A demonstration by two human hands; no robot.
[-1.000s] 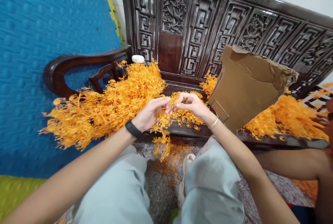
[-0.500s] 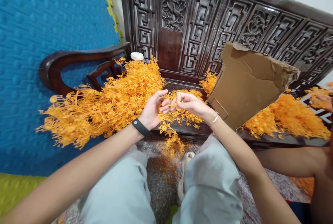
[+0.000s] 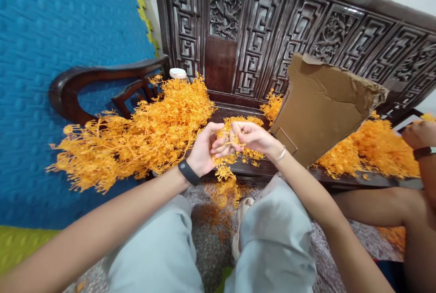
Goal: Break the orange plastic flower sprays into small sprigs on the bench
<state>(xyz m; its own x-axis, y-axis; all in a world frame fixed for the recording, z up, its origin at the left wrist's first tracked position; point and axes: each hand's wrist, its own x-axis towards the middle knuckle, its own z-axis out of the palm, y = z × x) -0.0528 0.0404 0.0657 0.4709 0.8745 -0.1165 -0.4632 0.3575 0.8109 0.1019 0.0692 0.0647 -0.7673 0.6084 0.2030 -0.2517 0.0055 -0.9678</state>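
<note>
My left hand [image 3: 203, 151], with a dark band on its wrist, has its fingers curled round an orange plastic flower sprig [image 3: 225, 177]. Its branches dangle below the hands over the bench edge. Opposite it, my right hand [image 3: 256, 139] pinches small orange pieces of the same sprig; the fingertips of both hands meet. Just behind them, loose orange florets [image 3: 250, 153] lie on the dark wooden bench seat [image 3: 221, 112]. To the left, a large heap of orange plastic sprigs [image 3: 146, 131] leans over the bench's armrest end.
A brown cardboard sheet [image 3: 327, 106] stands tilted on the bench at right, with more orange sprigs [image 3: 384, 147] behind it. A white-lidded container [image 3: 177, 73] sits at back left. Another person's hand [image 3: 420, 136] and leg are at far right. Blue foam matting [image 3: 68, 25] covers the left side.
My left hand has turned and moved slightly right, its fingers now against my right fingertips. The hanging sprig has swung right. The other person's hand has risen at the right edge.
</note>
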